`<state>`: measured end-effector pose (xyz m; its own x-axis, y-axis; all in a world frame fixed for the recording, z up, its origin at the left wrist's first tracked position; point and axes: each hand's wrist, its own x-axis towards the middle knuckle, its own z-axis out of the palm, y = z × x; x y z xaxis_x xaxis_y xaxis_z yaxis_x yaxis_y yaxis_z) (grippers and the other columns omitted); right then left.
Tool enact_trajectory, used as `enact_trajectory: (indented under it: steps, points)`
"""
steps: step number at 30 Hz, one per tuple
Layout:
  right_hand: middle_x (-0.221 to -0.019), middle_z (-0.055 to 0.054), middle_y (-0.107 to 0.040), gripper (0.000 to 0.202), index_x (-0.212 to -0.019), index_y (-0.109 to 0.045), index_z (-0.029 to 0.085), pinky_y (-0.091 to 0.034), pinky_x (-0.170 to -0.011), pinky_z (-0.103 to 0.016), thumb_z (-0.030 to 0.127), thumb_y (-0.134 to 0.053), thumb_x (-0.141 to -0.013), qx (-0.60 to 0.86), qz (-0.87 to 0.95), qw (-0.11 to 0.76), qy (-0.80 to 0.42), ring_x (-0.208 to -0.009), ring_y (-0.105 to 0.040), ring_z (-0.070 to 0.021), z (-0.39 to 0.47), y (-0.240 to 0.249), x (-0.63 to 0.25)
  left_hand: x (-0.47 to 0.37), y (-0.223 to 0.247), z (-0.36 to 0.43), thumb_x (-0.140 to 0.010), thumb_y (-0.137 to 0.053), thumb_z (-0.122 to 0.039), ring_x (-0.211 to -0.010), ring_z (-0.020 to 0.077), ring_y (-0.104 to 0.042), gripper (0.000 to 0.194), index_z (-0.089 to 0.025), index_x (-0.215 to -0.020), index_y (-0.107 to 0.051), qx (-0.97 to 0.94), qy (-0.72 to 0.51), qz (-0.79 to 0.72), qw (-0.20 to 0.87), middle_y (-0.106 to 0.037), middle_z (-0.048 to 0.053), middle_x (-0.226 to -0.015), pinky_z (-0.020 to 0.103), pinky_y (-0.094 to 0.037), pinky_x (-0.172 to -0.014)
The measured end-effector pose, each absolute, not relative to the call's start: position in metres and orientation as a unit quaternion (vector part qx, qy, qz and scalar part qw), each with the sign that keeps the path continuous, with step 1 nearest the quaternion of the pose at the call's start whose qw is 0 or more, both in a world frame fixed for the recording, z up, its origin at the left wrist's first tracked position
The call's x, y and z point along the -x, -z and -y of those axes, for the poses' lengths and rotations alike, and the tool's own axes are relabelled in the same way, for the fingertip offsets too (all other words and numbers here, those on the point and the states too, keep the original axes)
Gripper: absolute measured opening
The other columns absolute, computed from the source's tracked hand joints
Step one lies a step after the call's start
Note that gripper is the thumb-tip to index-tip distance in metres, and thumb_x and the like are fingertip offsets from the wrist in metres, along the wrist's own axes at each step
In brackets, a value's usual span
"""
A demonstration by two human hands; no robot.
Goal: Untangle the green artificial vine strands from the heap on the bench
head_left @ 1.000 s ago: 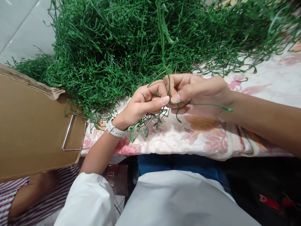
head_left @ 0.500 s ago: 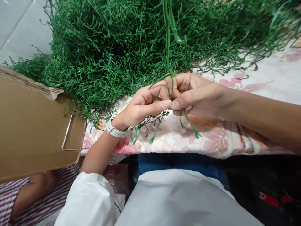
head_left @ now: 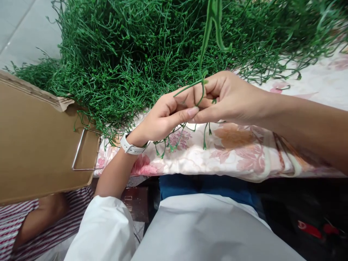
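My left hand (head_left: pixel 171 114), with a pale watch strap (head_left: pixel 132 145) on its wrist, pinches a green artificial plant stem (head_left: pixel 202 92) between thumb and fingers. Close against it, my right hand (head_left: pixel 228 98) grips the same plant piece, and the two thumb tips meet. Long flat green strips (head_left: pixel 208 32) rise from the stem above my fingers. Thin sprigs with small buds (head_left: pixel 205 139) hang below both hands. The exact joint between the pieces is hidden by my fingers.
Behind my hands lies a large heap of green plastic sprigs (head_left: pixel 130 61) on a floral tablecloth (head_left: pixel 239 152). A cardboard box panel (head_left: pixel 40 145) and a bent metal wire handle (head_left: pixel 78 148) stand at the left. Below the box shows another person's arm (head_left: pixel 40 217) beside a striped sleeve.
Both hands have shifted slightly upward, and the right fingers have curled closer to the left. The sprig under my right hand has swung up, and the upright strips have moved right.
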<state>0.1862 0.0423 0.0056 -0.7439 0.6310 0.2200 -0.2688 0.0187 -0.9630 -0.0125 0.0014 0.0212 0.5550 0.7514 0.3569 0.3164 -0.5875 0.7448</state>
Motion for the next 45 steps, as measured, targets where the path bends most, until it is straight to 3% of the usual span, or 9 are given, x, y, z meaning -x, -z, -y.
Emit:
enact_trajectory:
  steps: [8, 15, 17, 20, 22, 24, 26, 34, 45]
  points:
    - [-0.056, 0.007, -0.038, 0.065, -0.056, -0.042, 0.019, -0.025, -0.052, -0.028, 0.044, -0.101, -0.071, 0.144, 0.744, 0.409, -0.508, -0.055, -0.031, -0.0055, -0.044, -0.008, -0.186, 0.015, -0.019, -0.009, -0.086, -0.089, -0.041, -0.071, 0.0133, -0.062, 0.04, -0.017, -0.069, -0.062, -0.734, -0.437, -0.365, 0.371, -0.052, -0.001, -0.071, 0.028, -0.054, -0.065]
    - [-0.045, 0.009, -0.039, 0.067, -0.052, -0.047, 0.025, -0.019, -0.04, -0.036, 0.049, -0.108, -0.047, 0.251, 0.588, 0.647, -0.416, -0.038, -0.038, -0.0072, -0.083, -0.014, -0.208, 0.049, -0.019, -0.033, -0.099, -0.074, -0.019, -0.043, -0.0001, -0.036, 0.03, -0.019, -0.076, -0.054, -0.621, -0.572, -0.405, 0.35, -0.04, -0.007, -0.067, 0.016, -0.037, -0.046]
    - [-0.046, 0.009, -0.04, 0.059, -0.059, -0.052, 0.025, -0.015, -0.041, -0.036, 0.047, -0.107, -0.053, 0.271, 0.587, 0.65, -0.399, -0.038, -0.034, -0.0081, -0.098, -0.008, -0.211, 0.05, -0.018, -0.036, -0.102, -0.069, -0.021, -0.041, -0.0009, -0.034, 0.03, -0.019, -0.077, -0.053, -0.613, -0.58, -0.404, 0.353, -0.041, -0.007, -0.066, 0.015, -0.039, -0.046]
    - [-0.061, 0.005, -0.046, 0.027, -0.075, -0.063, 0.022, -0.03, -0.055, -0.031, 0.028, -0.088, -0.083, 0.338, 0.652, 0.602, -0.314, -0.053, -0.038, -0.0106, -0.107, 0.0, -0.214, 0.043, -0.016, -0.034, -0.103, -0.068, -0.023, -0.041, -0.0015, -0.037, 0.029, -0.018, -0.078, -0.054, -0.613, -0.578, -0.396, 0.365, -0.045, -0.006, -0.068, 0.015, -0.041, -0.046]
    - [-0.081, -0.004, -0.06, 0.006, -0.094, -0.074, 0.02, -0.046, -0.085, -0.038, 0.026, -0.074, -0.093, 0.384, 0.707, 0.549, -0.227, -0.079, -0.057, -0.0185, -0.105, 0.002, -0.216, 0.037, -0.014, -0.032, -0.103, -0.068, -0.024, -0.04, -0.0014, -0.039, 0.03, -0.018, -0.078, -0.053, -0.612, -0.575, -0.39, 0.377, -0.044, -0.007, -0.066, 0.014, -0.041, -0.045]
    - [-0.118, -0.016, -0.068, 0.03, -0.119, -0.078, 0.018, -0.039, -0.113, -0.054, 0.036, -0.065, -0.1, 0.42, 0.736, 0.511, -0.145, -0.123, -0.06, -0.0339, -0.098, 0.001, -0.217, 0.033, -0.013, -0.031, -0.103, -0.068, -0.025, -0.04, -0.0013, -0.04, 0.03, -0.018, -0.077, -0.053, -0.605, -0.568, -0.393, 0.397, -0.041, -0.007, -0.064, 0.014, -0.042, -0.045]
    - [-0.139, -0.022, -0.063, 0.044, -0.132, -0.076, 0.015, -0.033, -0.12, -0.059, 0.043, -0.059, -0.102, 0.407, 0.762, 0.492, -0.109, -0.144, -0.048, -0.0425, -0.09, 0.0, -0.216, 0.03, -0.011, -0.03, -0.102, -0.069, -0.025, -0.039, -0.0019, -0.038, 0.031, -0.018, -0.077, -0.053, -0.592, -0.557, -0.398, 0.425, -0.039, -0.008, -0.063, 0.014, -0.043, -0.045]
    - [-0.094, -0.005, -0.074, 0.038, -0.097, -0.073, 0.021, -0.057, -0.081, -0.034, 0.05, -0.092, -0.082, 0.17, 0.705, 0.466, -0.507, -0.085, -0.067, -0.0182, -0.06, 0.01, -0.186, 0.014, -0.004, -0.019, -0.083, -0.089, -0.052, -0.046, -0.0009, -0.04, 0.047, -0.018, -0.081, -0.057, -0.596, -0.511, -0.359, 0.504, -0.049, -0.007, -0.07, 0.015, -0.041, -0.045]
    - [-0.071, 0.002, -0.057, 0.02, -0.087, -0.066, 0.016, -0.038, -0.053, -0.022, 0.017, -0.086, -0.084, 0.127, 0.541, 0.36, -0.749, -0.061, -0.047, -0.0078, -0.055, -0.001, -0.194, 0.009, 0.003, -0.015, -0.087, -0.086, -0.051, -0.048, -0.0006, -0.038, 0.044, -0.019, -0.081, -0.057, -0.616, -0.509, -0.34, 0.497, -0.036, -0.008, -0.066, 0.014, -0.036, -0.046]
